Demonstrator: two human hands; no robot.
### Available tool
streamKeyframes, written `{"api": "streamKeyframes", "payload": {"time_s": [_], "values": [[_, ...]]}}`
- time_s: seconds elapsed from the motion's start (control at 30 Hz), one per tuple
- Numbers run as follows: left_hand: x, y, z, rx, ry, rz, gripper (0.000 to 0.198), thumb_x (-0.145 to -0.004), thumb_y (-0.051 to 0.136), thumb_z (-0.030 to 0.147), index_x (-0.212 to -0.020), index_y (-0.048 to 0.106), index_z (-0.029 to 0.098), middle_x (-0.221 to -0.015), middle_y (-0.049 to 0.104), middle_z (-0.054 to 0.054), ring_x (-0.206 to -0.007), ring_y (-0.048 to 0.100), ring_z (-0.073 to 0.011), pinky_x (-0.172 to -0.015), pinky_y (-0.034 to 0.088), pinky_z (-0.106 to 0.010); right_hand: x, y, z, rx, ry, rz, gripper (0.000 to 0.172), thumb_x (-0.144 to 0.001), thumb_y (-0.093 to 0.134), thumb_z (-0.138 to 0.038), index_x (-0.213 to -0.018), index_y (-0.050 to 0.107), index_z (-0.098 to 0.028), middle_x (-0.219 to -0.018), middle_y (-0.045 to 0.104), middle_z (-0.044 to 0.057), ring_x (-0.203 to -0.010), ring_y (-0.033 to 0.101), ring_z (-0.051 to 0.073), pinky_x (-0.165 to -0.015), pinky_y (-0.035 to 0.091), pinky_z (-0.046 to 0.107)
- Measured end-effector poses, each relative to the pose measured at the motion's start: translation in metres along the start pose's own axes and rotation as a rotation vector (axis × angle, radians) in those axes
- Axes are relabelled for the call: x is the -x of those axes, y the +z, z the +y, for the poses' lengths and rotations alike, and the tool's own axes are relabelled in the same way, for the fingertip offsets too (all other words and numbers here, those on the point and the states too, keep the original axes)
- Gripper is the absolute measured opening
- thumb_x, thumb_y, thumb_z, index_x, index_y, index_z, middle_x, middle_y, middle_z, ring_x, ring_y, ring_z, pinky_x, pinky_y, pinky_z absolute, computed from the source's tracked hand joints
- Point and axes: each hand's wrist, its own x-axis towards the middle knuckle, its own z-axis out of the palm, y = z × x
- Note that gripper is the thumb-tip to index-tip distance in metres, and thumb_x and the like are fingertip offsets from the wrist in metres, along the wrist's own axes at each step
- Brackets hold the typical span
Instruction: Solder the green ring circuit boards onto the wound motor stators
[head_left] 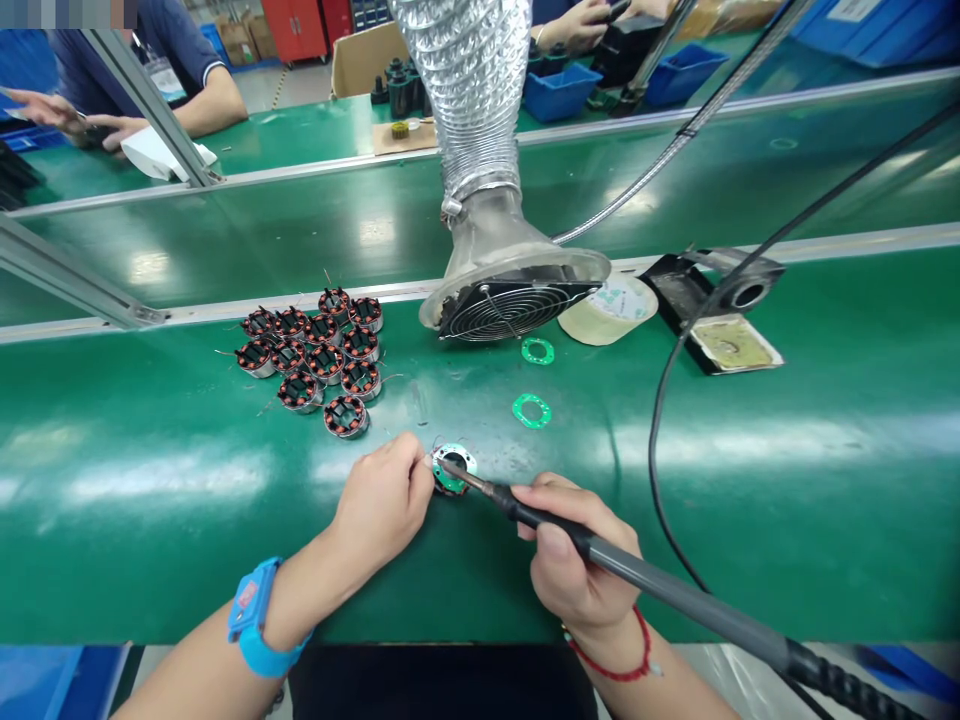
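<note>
My right hand (581, 550) grips a soldering iron (645, 572) like a pen. The iron's tip points left and rests on a ring-shaped green circuit board (466, 460), on its near left part. Under that board sits a motor stator (450, 489), mostly hidden. My left hand (386, 492) is closed at the stator's left edge, fingertips pressed together against it; whether a thin wire is also pinched there is too small to tell. Two loose green ring boards, a nearer one (532, 411) and a farther one (538, 351), lie beyond my right hand.
Several wound stators (325, 362) are grouped at the back left. A fume extractor hood (517, 290) hangs over the middle, beside a tape roll (611, 308). To the right stand a soldering iron stand (679, 300) with a sponge (731, 343) and a black cable (654, 440). Co-workers' hands show beyond.
</note>
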Motion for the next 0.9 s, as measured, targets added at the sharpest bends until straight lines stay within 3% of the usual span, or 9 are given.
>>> {"api": "streamKeyframes", "payload": {"time_s": [0.43,0.53,0.6,0.7,0.77,0.83,0.9], "values": [[-0.001,0.003,0.002,-0.030,-0.005,0.034,0.019,-0.088,0.034,0.022,-0.068,0.034,0.023,-0.060,0.046,0.001,-0.056,0.047,-0.0160,-0.057,0.029,-0.028,-0.007,0.001,-0.006,0.019,-0.047,-0.004,0.017,-0.088,0.050,-0.025,-0.099,0.062,-0.021,-0.065,0.059,0.001,-0.054,0.054,0.015,-0.053,0.048,0.032],[-0.001,0.005,0.002,-0.047,-0.006,0.041,0.019,-0.087,0.034,0.021,-0.068,0.033,0.023,-0.060,0.046,0.001,-0.057,0.047,-0.0164,-0.057,0.028,-0.028,-0.006,0.002,-0.005,0.042,-0.053,0.036,0.023,-0.089,0.052,-0.023,-0.111,0.060,-0.022,-0.073,0.065,0.002,-0.061,0.060,0.016,-0.061,0.052,0.034],[-0.002,0.005,0.002,-0.043,-0.004,0.049,0.019,-0.087,0.036,0.021,-0.068,0.034,0.022,-0.060,0.046,0.002,-0.057,0.047,-0.0161,-0.057,0.028,-0.028,-0.009,0.006,-0.004,0.105,0.005,0.028,0.032,-0.090,0.050,-0.020,-0.122,0.053,-0.022,-0.086,0.070,0.005,-0.077,0.067,0.019,-0.074,0.054,0.037],[-0.003,0.002,0.002,0.018,-0.005,0.046,0.020,-0.086,0.037,0.020,-0.067,0.035,0.022,-0.058,0.044,0.003,-0.056,0.045,-0.0149,-0.056,0.029,-0.028,-0.014,0.012,-0.001,0.244,0.120,-0.108,0.038,-0.091,0.049,-0.019,-0.129,0.046,-0.023,-0.110,0.067,0.008,-0.103,0.064,0.023,-0.088,0.053,0.041],[-0.002,-0.002,0.000,0.123,-0.026,0.011,0.017,-0.087,0.037,0.019,-0.070,0.039,0.021,-0.061,0.046,0.003,-0.058,0.046,-0.0140,-0.057,0.032,-0.027,-0.017,0.016,0.003,0.292,0.158,-0.218,0.041,-0.089,0.053,-0.023,-0.129,0.045,-0.024,-0.117,0.064,0.009,-0.109,0.061,0.023,-0.090,0.052,0.041],[-0.001,-0.006,-0.001,0.254,-0.038,-0.041,0.006,-0.087,0.041,0.021,-0.084,0.047,0.020,-0.075,0.054,0.001,-0.067,0.051,-0.0142,-0.061,0.039,-0.026,-0.017,0.018,0.005,0.288,0.190,-0.283,0.044,-0.087,0.056,-0.024,-0.130,0.043,-0.024,-0.119,0.062,0.009,-0.110,0.060,0.023,-0.091,0.052,0.041],[0.002,-0.008,-0.002,0.319,0.025,-0.099,0.023,-0.083,0.051,0.023,-0.105,0.047,0.020,-0.099,0.057,-0.004,-0.087,0.055,-0.0171,-0.074,0.045,-0.030,-0.015,0.020,0.006,0.268,0.233,-0.289,0.044,-0.088,0.055,-0.023,-0.130,0.042,-0.024,-0.119,0.062,0.009,-0.109,0.060,0.022,-0.092,0.051,0.040]]}}
